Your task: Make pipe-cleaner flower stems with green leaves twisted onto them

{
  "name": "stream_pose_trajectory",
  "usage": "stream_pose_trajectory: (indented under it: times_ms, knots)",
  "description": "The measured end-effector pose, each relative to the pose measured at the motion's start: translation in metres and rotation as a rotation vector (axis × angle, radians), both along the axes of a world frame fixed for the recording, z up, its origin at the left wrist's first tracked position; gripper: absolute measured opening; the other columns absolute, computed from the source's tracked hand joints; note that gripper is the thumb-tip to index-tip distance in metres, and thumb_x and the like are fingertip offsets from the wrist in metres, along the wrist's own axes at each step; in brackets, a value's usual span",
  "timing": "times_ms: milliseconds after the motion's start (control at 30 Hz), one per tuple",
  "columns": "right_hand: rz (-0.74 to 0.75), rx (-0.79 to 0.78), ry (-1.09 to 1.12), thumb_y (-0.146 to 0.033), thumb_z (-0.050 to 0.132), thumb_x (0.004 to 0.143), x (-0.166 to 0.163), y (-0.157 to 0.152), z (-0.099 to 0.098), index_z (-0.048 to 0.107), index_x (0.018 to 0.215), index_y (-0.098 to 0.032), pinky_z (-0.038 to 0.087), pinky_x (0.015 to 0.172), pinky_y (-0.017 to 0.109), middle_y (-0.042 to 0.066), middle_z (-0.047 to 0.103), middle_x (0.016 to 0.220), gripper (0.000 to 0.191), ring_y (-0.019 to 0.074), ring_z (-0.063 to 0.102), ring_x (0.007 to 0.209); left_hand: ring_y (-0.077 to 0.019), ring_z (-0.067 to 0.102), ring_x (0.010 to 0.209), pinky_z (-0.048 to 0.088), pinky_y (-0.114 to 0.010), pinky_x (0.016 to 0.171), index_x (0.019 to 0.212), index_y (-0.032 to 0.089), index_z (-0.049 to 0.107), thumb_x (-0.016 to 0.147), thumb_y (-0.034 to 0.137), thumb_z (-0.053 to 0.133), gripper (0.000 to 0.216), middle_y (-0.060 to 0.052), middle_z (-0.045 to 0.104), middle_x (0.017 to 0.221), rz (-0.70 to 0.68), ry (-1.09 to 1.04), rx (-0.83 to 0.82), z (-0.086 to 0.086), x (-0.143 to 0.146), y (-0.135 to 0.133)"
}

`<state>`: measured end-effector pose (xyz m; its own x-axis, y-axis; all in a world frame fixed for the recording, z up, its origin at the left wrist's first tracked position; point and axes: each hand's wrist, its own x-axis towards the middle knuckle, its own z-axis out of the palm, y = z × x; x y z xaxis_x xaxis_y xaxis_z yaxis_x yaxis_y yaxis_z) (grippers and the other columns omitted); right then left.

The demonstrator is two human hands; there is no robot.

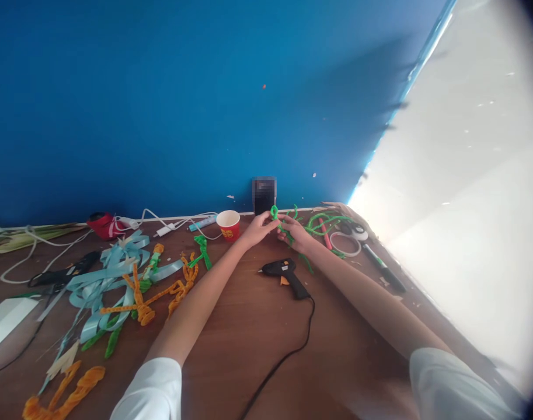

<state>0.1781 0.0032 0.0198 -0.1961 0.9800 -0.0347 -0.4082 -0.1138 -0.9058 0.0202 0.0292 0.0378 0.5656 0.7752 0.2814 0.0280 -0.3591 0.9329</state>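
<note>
Both my arms reach far across a brown table (248,332). My left hand (256,229) and my right hand (295,232) meet near the blue wall and pinch a green pipe cleaner (275,214) bent into a small loop at its top. Its lower part runs down under my right hand's fingers. A black hot glue gun (286,273) lies on the table just below my hands, its cord trailing toward me.
A red paper cup (228,225) stands left of my hands. More green pipe cleaners (325,224), a tape roll (345,243) and a marker (383,268) lie at the right. Light blue ribbons (112,271), orange chenille pieces (156,294) and white cables (170,224) cover the left side.
</note>
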Motion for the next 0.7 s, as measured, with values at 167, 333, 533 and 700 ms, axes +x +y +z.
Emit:
stream_pose_trajectory:
  times_ms: [167,333,533,700]
  knots:
    - [-0.003,0.049,-0.115,-0.026,0.066,0.074,-0.004,0.005,-0.011,0.058,0.096,-0.019,0.048,0.056,0.024,0.0,0.061,0.068,0.025,0.0101,0.055,0.058,-0.0109,0.056,0.067,0.042,-0.023,0.062,0.104,0.012,0.057,0.081,0.051,0.059,0.045,-0.003,0.06,0.08,0.044,-0.069,-0.131,-0.021,0.0,0.005]
    - [-0.054,0.132,-0.239,-0.027,0.065,0.07,-0.009,0.009,-0.017,0.057,0.091,-0.019,0.053,0.067,0.031,0.003,0.064,0.079,0.024,0.015,0.061,0.071,-0.0131,0.057,0.077,0.048,-0.025,0.069,0.096,0.015,0.055,0.084,0.056,0.052,0.043,-0.007,0.063,0.094,0.14,-0.113,-0.122,-0.031,-0.002,0.009]
    - [-0.186,0.349,-0.477,-0.024,0.058,0.072,-0.012,0.007,-0.022,0.06,0.094,-0.02,0.048,0.074,0.033,0.002,0.065,0.079,0.022,0.0173,0.06,0.075,-0.0169,0.059,0.085,0.049,-0.026,0.071,0.104,0.017,0.055,0.086,0.057,0.046,0.044,-0.008,0.065,0.096,0.233,-0.05,-0.037,-0.028,-0.003,0.003]
    - [-0.34,0.52,-0.667,-0.026,0.055,0.076,-0.007,0.001,-0.014,0.063,0.094,-0.021,0.044,0.084,0.036,0.004,0.066,0.088,0.02,0.0203,0.059,0.084,-0.0185,0.059,0.092,0.046,-0.028,0.084,0.094,0.013,0.064,0.084,0.049,0.054,0.038,-0.008,0.064,0.1,0.24,0.005,0.14,-0.028,-0.005,0.004]
